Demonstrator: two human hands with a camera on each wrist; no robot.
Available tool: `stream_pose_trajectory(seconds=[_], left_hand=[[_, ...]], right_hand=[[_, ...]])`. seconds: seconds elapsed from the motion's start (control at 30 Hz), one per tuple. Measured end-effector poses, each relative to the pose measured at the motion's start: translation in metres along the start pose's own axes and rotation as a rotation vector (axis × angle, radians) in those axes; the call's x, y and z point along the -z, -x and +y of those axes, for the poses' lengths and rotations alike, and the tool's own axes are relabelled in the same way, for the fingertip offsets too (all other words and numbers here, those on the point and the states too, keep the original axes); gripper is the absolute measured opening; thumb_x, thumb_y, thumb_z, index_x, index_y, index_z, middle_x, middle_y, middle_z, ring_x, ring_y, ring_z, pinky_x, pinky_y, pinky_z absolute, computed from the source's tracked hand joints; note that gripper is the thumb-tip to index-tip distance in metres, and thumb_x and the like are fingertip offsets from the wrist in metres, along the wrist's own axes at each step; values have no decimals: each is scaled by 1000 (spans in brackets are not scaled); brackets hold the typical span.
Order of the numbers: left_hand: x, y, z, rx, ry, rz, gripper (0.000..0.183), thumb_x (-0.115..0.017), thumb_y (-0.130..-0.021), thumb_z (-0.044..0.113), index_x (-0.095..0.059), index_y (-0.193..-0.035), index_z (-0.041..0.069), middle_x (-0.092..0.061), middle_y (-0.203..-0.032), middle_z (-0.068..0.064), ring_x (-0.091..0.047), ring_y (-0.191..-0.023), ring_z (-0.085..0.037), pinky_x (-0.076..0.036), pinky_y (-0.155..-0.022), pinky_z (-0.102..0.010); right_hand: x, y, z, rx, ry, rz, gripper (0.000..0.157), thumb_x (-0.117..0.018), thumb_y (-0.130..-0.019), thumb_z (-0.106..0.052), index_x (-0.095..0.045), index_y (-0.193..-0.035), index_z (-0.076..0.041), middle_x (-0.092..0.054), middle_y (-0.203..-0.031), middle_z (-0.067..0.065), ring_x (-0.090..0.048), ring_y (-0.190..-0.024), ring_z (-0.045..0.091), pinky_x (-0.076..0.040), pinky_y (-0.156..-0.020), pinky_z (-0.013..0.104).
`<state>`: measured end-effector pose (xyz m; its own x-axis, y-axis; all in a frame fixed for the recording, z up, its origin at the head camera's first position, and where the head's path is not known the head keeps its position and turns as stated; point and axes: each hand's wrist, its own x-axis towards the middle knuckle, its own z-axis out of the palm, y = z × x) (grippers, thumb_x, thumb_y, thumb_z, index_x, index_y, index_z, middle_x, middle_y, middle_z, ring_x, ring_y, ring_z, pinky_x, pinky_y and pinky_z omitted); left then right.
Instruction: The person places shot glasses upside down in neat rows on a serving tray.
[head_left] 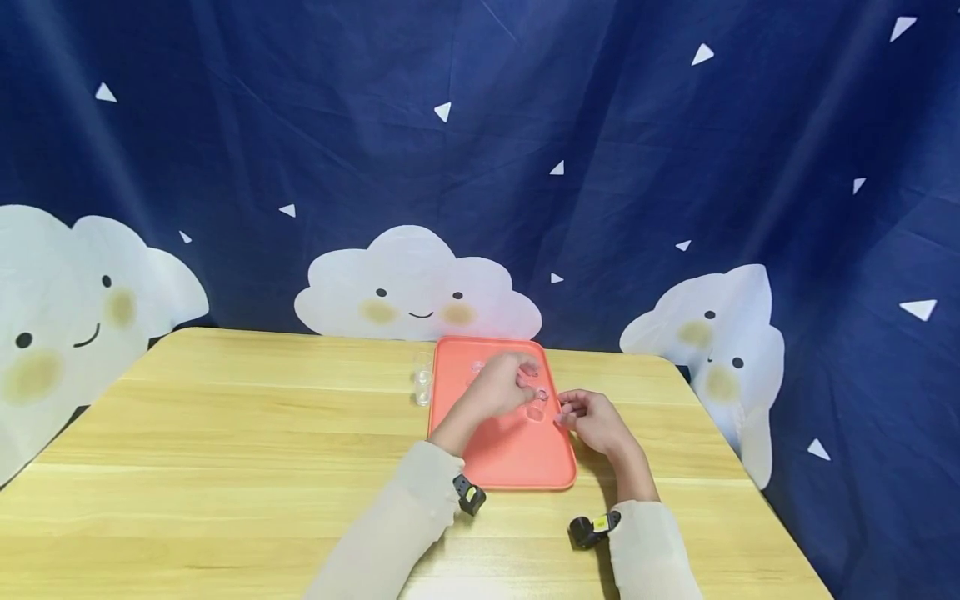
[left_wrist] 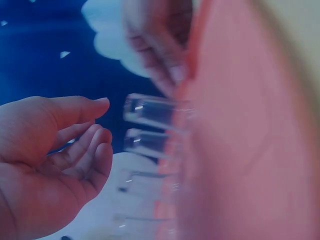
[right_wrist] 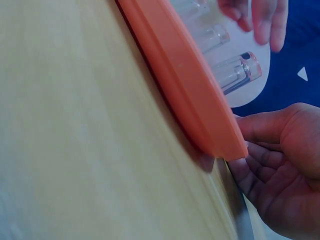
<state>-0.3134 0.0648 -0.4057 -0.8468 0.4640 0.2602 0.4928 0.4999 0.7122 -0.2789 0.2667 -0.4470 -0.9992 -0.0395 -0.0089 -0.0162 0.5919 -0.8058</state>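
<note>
A coral-red tray (head_left: 495, 458) lies on the wooden table with several small clear glasses (left_wrist: 147, 110) standing in a row on it. Over the tray is my left hand (head_left: 501, 385), fingers loosely curved and thumb apart. In the left wrist view a gap shows between that hand (left_wrist: 55, 155) and the nearest glasses. My right hand (head_left: 596, 421) is at the tray's right edge. The right wrist view has this hand (right_wrist: 285, 170) pinching the tray's corner, thumb along the rim and fingers below. One glass (right_wrist: 237, 72) stands close to that corner.
More clear glass or plastic pieces (head_left: 423, 387) stand on the table just left of the tray. Behind the table (head_left: 225, 433) hangs a dark blue curtain (head_left: 480, 183) with white clouds and triangles.
</note>
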Motion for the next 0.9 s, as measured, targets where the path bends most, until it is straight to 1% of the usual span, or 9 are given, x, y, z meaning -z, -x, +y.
stream_pose_trajectory(seconds=[0.17, 0.27, 0.37, 0.53, 0.67, 0.8, 0.9], left_hand=[[28, 3, 4, 11, 52, 21, 42, -71, -81, 7, -62, -121, 11, -64, -108, -3, -60, -82, -8, -51, -69, -21], [45, 6, 6, 4, 71, 49, 40, -72, -81, 9, -63, -120, 14, -62, -108, 0, -61, -84, -8, -52, -70, -21], [58, 9, 6, -7, 93, 80, 41, -73, -81, 9, -63, -120, 14, -62, -106, 2, -61, -84, -9, -52, -72, -22], [73, 13, 0, -11, 132, 136, 39, -74, -80, 6, -65, -117, 11, -64, -103, 1, -61, -84, -11, -52, -73, -23], [86, 17, -6, -6, 131, 187, 34, -73, -80, 6, -66, -113, 12, -65, -103, -2, -61, -85, -13, -52, -75, -26], [97, 22, -14, 32, 127, 211, 32, -73, -81, 9, -66, -113, 13, -64, -103, 0, -61, -88, -15, -52, -77, -29], [103, 25, -21, 69, 141, 221, 34, -72, -82, 9, -65, -115, 12, -64, -104, -1, -61, -89, -17, -52, -79, -31]], right_hand=[[-1, -1, 1, -4, 1, 0, 30, -66, -84, 0, -61, -113, 0, -62, -90, 9, -56, -80, 21, -48, -70, 30], [-1, -2, 1, -10, 3, 0, 30, -65, -84, 0, -61, -114, -1, -62, -91, 9, -55, -81, 22, -48, -70, 30], [-1, -2, 3, -22, 9, 8, 30, -66, -84, -1, -62, -113, -2, -61, -91, 8, -55, -82, 22, -47, -71, 29], [-1, 0, 4, -24, 12, 9, 29, -65, -84, -1, -62, -113, -3, -61, -90, 7, -54, -81, 22, -47, -73, 30], [-1, 1, 4, -16, 3, 7, 29, -65, -84, 0, -62, -112, -2, -60, -89, 8, -54, -81, 22, -47, -72, 30], [0, 1, 3, -8, 5, 4, 28, -64, -84, 1, -61, -113, -1, -60, -90, 9, -53, -80, 22, -46, -70, 29], [1, 0, 2, -6, 3, 2, 29, -64, -84, 1, -61, -113, 0, -60, -90, 9, -53, -81, 22, -46, -70, 29]])
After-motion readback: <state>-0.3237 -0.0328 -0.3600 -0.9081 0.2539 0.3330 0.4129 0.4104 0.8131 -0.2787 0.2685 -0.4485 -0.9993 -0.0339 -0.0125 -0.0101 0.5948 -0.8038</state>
